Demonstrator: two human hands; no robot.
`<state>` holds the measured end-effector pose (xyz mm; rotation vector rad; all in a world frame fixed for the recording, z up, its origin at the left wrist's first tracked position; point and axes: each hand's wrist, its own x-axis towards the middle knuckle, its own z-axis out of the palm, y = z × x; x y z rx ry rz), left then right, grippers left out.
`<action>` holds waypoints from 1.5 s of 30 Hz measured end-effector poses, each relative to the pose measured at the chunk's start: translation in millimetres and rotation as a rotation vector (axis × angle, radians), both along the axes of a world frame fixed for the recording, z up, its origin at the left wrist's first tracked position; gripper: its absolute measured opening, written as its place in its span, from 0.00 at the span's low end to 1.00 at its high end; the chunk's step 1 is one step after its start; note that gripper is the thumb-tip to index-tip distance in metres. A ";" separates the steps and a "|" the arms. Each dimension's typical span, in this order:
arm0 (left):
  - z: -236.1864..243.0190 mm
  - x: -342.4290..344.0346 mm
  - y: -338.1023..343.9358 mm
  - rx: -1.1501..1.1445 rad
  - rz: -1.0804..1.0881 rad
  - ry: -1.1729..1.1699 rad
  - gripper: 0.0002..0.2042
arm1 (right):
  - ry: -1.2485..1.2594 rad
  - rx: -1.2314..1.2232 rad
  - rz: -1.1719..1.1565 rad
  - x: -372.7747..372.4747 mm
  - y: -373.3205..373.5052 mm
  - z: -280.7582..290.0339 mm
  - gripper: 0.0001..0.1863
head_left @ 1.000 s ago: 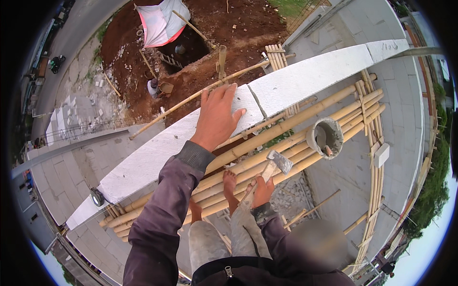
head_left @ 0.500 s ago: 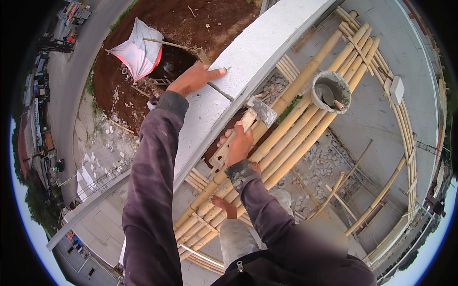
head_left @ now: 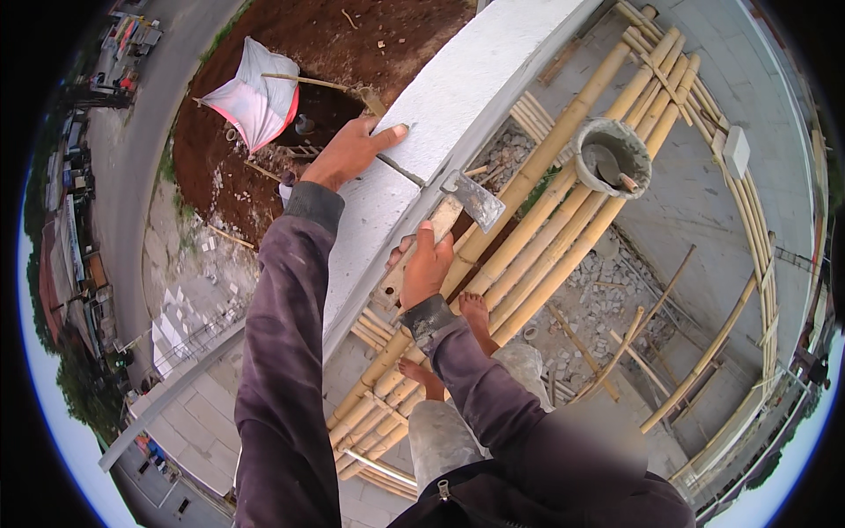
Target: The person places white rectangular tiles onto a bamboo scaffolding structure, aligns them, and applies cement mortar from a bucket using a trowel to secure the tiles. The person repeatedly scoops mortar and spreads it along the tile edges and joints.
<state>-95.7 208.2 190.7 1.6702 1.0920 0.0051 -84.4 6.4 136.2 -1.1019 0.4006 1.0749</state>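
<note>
My left hand grips the far edge of the white block wall top, thumb on the upper face beside a dark joint, fingers partly hidden. My right hand is wrapped round the pale wooden handle of a tool with a wide, mortar-smeared metal head, held close to the wall's near face, just below the joint. A mortar-crusted bucket with a stick inside stands on bamboo poles to the right. My bare feet are on those poles.
Beyond the wall, far below, are red soil with a pit, a pink-edged white sheet, a partly hidden person and a road. Under the scaffold lies rubble. A small white block sits on bamboo at the right.
The view has turned, so the wall runs more steeply. My right hand has raised the tool from above my legs to beside the wall's joint; my left hand stays on the wall.
</note>
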 end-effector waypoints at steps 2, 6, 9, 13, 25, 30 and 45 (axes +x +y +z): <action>-0.3 -0.4 -0.2 0.014 -0.006 -0.008 0.28 | -0.019 0.026 0.029 -2.2 -1.2 -0.2 0.09; 1.9 -0.9 -1.2 0.041 -0.006 -0.011 0.28 | -0.030 -0.011 0.045 -1.3 -4.7 1.1 0.12; 2.2 -2.5 -1.1 0.020 -0.023 0.008 0.29 | -0.013 -0.007 -0.010 2.0 -5.0 1.5 0.12; -3.2 -6.5 1.1 -0.011 -0.035 0.020 0.29 | -0.005 -0.032 0.027 -1.2 -5.3 3.2 0.11; 59.7 -205.9 -179.1 0.725 0.373 0.290 0.33 | -0.599 -0.096 0.462 41.1 -110.5 27.2 0.11; 64.3 -308.5 -281.1 0.460 0.402 0.737 0.53 | -0.897 -0.097 0.786 42.1 -123.3 82.6 0.16; 13.5 -411.6 -422.2 0.687 0.521 0.701 0.46 | -1.402 0.292 2.036 -245.3 -152.0 260.7 0.24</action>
